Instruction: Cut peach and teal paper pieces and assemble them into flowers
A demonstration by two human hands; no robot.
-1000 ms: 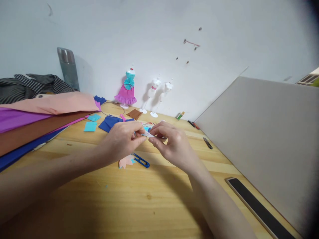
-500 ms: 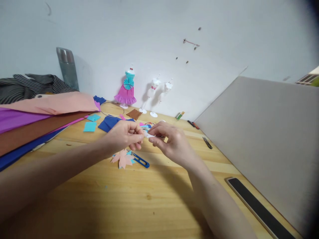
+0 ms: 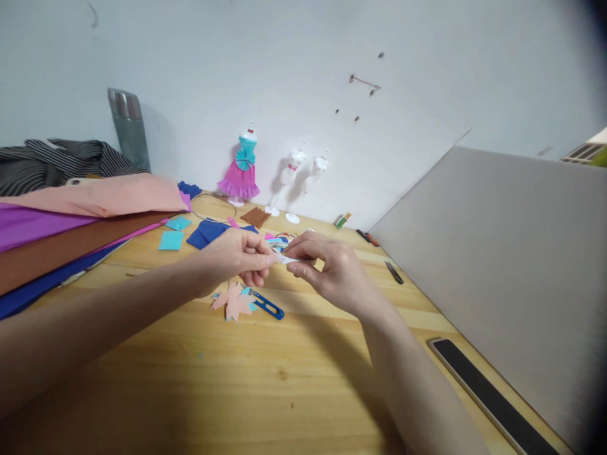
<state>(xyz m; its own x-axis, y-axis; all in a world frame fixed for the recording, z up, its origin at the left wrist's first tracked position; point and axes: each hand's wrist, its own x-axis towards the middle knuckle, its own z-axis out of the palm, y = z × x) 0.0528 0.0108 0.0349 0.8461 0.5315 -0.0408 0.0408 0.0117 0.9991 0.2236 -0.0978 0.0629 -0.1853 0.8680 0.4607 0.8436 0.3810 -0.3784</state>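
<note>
Between my two hands is a small white piece (image 3: 286,259), thin like paper; its full shape is hidden by my fingers. My left hand (image 3: 239,256) pinches one end between thumb and fingertips. At the other end, my right hand (image 3: 327,262) is closed on the same white piece with thumb and fingers. Just below my left hand lie pink leaf-shaped cutouts (image 3: 234,302) over blue ones. Beside them rests a pair of blue thread snips (image 3: 269,305). Behind the hands are scraps in several colours, partly covered.
Folded coloured sheets (image 3: 85,234) are stacked at left, near light-blue squares (image 3: 171,240) and a bottle (image 3: 129,129). A small dressed mannequin (image 3: 244,164) and two bare white ones (image 3: 291,170) stand by the wall. At right lie a cutter (image 3: 393,272) and a phone (image 3: 493,392).
Both hands keep their pinch on the white piece. My right hand has shifted very slightly right, and a little more of the piece shows between the fingers.
</note>
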